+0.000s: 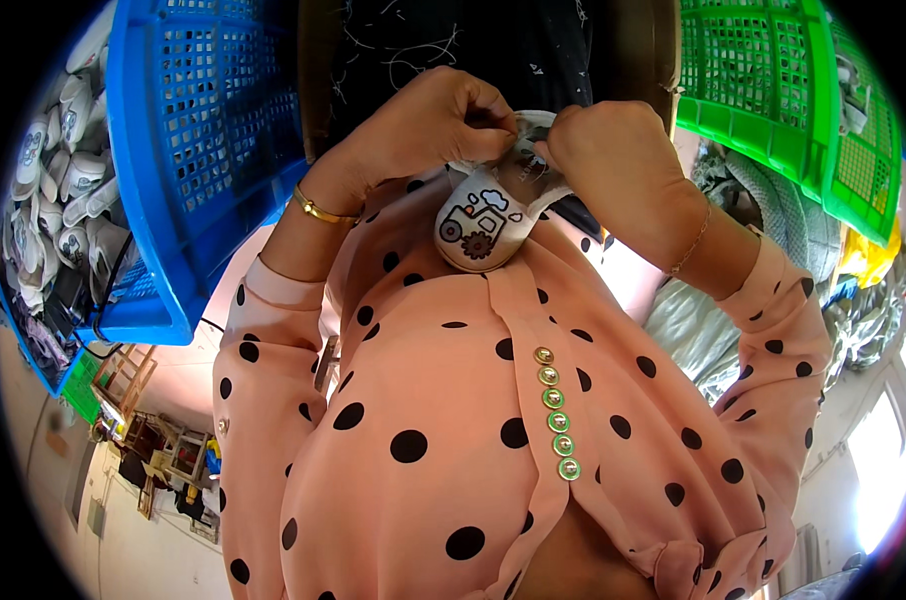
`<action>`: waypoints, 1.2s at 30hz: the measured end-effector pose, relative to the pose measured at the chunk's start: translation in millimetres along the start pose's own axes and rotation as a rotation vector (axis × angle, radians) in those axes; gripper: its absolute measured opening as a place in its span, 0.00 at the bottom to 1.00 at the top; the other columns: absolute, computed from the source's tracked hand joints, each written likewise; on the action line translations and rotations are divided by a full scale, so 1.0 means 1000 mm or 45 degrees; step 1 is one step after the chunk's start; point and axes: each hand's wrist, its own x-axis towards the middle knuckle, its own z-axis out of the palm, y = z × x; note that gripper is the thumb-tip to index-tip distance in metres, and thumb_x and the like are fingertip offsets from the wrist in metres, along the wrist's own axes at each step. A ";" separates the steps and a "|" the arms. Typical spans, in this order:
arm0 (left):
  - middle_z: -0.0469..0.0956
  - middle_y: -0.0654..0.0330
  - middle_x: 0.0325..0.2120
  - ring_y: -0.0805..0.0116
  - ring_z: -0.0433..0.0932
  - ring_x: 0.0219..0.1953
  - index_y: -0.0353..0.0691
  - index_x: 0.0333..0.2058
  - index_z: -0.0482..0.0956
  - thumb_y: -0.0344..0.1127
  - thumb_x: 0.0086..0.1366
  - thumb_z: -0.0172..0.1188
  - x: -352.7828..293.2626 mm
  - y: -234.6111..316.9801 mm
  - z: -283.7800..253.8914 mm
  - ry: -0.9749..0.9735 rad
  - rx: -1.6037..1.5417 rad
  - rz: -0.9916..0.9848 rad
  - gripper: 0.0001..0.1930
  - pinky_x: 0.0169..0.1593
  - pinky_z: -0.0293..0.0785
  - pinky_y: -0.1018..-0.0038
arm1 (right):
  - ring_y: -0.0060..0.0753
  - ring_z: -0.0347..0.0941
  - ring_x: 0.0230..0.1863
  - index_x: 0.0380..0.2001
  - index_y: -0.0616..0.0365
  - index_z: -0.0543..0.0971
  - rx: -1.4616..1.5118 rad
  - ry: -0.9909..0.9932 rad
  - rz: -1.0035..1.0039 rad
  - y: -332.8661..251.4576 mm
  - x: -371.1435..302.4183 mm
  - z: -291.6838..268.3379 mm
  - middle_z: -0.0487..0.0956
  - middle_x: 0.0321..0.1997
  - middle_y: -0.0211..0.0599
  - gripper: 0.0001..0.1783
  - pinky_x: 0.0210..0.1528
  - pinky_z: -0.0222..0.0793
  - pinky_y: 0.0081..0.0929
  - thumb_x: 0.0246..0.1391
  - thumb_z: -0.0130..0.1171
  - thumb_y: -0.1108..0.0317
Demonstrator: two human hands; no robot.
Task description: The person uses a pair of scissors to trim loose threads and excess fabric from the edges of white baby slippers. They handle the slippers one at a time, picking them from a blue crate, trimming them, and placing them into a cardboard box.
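Observation:
A small white child's slipper, printed with a brown-wheeled tractor and blue clouds, hangs close in front of my chest. Its rounded toe points down toward me, and its opening faces up between my hands. My left hand is closed on the left side of the opening's rim, fingers curled and thumb pressed in. On the other side, my right hand grips the rim, with its back toward the view and most fingers hidden. Part of the slipper's inner sole shows between the hands.
At the left, a blue plastic basket stands beside several similar white slippers in a pile. A green plastic crate is at the right, with clear plastic bags below it. Dark cloth with loose threads lies beyond my hands.

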 end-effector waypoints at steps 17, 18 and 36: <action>0.80 0.63 0.25 0.80 0.75 0.28 0.31 0.32 0.83 0.27 0.59 0.61 0.001 0.003 0.005 0.047 -0.027 -0.028 0.06 0.36 0.73 0.82 | 0.38 0.79 0.25 0.21 0.54 0.82 0.087 0.018 0.016 0.002 0.008 0.002 0.78 0.19 0.36 0.18 0.25 0.71 0.29 0.58 0.57 0.54; 0.81 0.63 0.25 0.80 0.75 0.28 0.31 0.32 0.83 0.27 0.59 0.61 0.001 0.003 0.005 0.048 -0.043 -0.034 0.06 0.37 0.74 0.82 | 0.36 0.79 0.26 0.21 0.53 0.83 0.092 0.011 0.013 0.001 0.008 0.002 0.78 0.19 0.34 0.12 0.25 0.71 0.28 0.52 0.60 0.60; 0.82 0.62 0.30 0.79 0.77 0.32 0.30 0.39 0.83 0.28 0.61 0.62 -0.002 -0.002 0.006 0.063 -0.198 -0.119 0.09 0.41 0.74 0.83 | 0.37 0.81 0.28 0.22 0.53 0.84 0.141 0.075 -0.028 0.000 0.008 -0.002 0.79 0.20 0.35 0.02 0.27 0.73 0.29 0.41 0.63 0.71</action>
